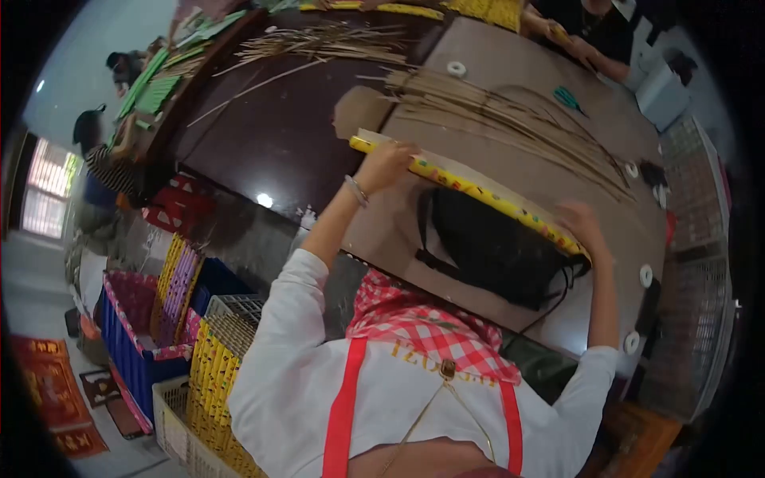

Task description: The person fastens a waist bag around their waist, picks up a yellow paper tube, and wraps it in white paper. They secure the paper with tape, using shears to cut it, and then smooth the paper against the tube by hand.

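Observation:
A long yellow patterned roll lies slantwise across the near part of the table, with a pale strip along its far edge. My left hand, with a bracelet at the wrist, is closed around the roll near its left end. At the other end, my right hand touches the roll; its fingers are blurred. A black bag with straps lies just below the roll, close to my body. Beyond the roll, a bundle of thin brown strips is spread on the table.
More thin strips lie on the dark tabletop. Teal scissors and white tape rolls rest on the brown table. A co-worker is across from me. Crates with patterned yellow sticks stand at lower left.

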The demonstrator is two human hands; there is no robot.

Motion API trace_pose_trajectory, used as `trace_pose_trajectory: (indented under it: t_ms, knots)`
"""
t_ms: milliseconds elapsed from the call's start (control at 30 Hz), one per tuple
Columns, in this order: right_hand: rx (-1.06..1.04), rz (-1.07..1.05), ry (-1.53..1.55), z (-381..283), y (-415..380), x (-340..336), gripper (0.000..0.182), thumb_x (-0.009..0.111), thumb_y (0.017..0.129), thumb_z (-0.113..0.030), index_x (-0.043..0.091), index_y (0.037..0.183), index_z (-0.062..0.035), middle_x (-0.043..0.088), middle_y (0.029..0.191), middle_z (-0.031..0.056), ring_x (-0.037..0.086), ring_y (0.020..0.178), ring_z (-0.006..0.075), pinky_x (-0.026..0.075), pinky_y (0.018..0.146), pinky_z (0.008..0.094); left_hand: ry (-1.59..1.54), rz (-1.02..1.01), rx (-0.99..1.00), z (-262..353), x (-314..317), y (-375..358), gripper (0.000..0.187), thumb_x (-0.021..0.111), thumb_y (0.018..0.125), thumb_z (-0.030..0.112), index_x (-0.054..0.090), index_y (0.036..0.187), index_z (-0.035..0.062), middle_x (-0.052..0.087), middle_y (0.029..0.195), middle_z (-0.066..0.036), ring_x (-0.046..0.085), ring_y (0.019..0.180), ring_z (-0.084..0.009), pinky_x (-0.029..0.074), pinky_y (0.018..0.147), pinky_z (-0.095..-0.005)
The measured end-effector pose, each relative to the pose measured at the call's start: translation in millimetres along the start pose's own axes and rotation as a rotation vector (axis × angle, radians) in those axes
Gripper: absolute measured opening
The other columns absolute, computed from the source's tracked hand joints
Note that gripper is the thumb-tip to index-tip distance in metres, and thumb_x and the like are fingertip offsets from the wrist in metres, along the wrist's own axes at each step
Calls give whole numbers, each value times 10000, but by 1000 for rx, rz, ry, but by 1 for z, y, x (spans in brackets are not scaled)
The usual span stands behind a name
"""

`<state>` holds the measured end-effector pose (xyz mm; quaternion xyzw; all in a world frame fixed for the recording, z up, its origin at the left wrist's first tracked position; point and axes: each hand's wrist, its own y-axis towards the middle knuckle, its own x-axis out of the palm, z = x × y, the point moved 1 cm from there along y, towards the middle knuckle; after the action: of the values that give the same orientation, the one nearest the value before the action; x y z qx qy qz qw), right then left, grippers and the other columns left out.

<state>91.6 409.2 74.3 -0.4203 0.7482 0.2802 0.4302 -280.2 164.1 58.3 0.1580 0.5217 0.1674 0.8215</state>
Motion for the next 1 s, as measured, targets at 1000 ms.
trace_pose_trajectory:
  t_ms: [1000]
  knots:
    - [-22,-144,-51,-26,-13,17,239,633,778,-205,624,910,-7,585,888,161,565,836,318,453,739,378,252,-412,149,0,26,17,188,585,768,171,567,911,51,568,992,-112,504,990,-289,405,875,-360]
